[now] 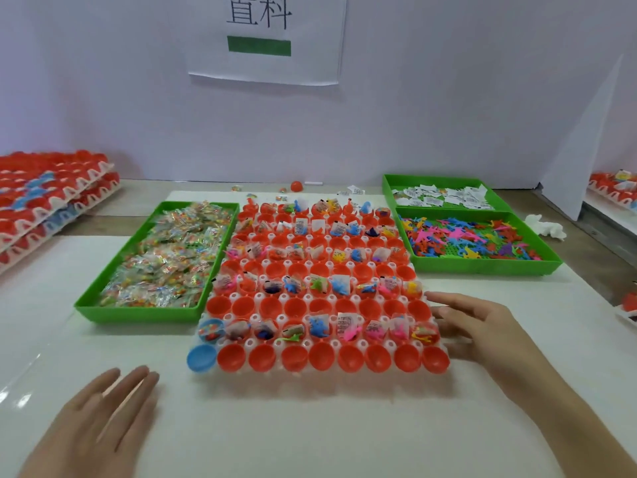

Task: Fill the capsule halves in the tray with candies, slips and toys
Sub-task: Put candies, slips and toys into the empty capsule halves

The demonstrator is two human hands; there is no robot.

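Head view: a person's left hand [100, 419] is spread flat and empty, fingers straight, low over the white bench [310, 426] at front left. The right hand [482, 326], fingers also straight and gripping nothing, touches the right edge of the white capsule tray [362, 345] at centre. Rows of its red capsule halves [294, 358] alternate between filled and empty; the nearest row is empty. Wrapped candies [165, 263] fill a green bin [138, 313] just left of the tray. Slips [441, 196] and plastic toys [472, 238] lie in green trays [482, 265] to its right.
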